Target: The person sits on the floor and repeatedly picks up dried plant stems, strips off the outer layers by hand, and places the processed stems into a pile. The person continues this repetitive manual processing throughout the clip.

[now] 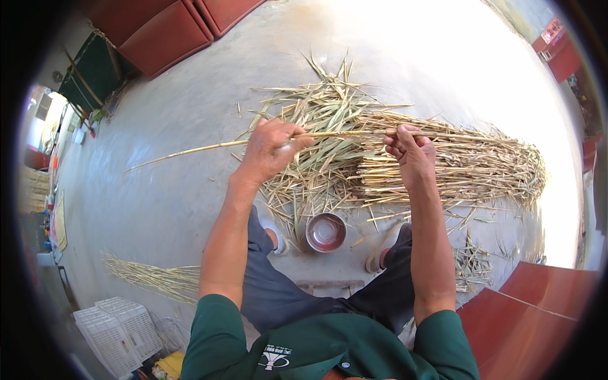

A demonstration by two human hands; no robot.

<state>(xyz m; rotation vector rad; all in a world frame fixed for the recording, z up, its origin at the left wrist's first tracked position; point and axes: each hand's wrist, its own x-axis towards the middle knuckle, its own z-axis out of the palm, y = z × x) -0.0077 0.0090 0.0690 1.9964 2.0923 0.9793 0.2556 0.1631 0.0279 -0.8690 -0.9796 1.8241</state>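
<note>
A long, thin reed stalk (343,134) stretches almost level between my two hands. My left hand (273,147) is closed around it, and its thin yellow end runs far out to the left. Between thumb and fingers, my right hand (411,149) pinches the same stalk farther right. Below and beyond the hands, a loose pile of stripped leaves (323,107) covers the floor. To its right lies a thick bundle of cut reed stalks (475,166), its pale cut ends facing left. The stalk's right end merges visually with the bundle.
A metal bowl (326,232) stands on the concrete floor between my feet. Thin stalks (152,275) lie at lower left, near white plastic crates (118,327). A red sofa (166,40) is at upper left; red panels (527,313) stand at lower right beside leaf scraps (472,263).
</note>
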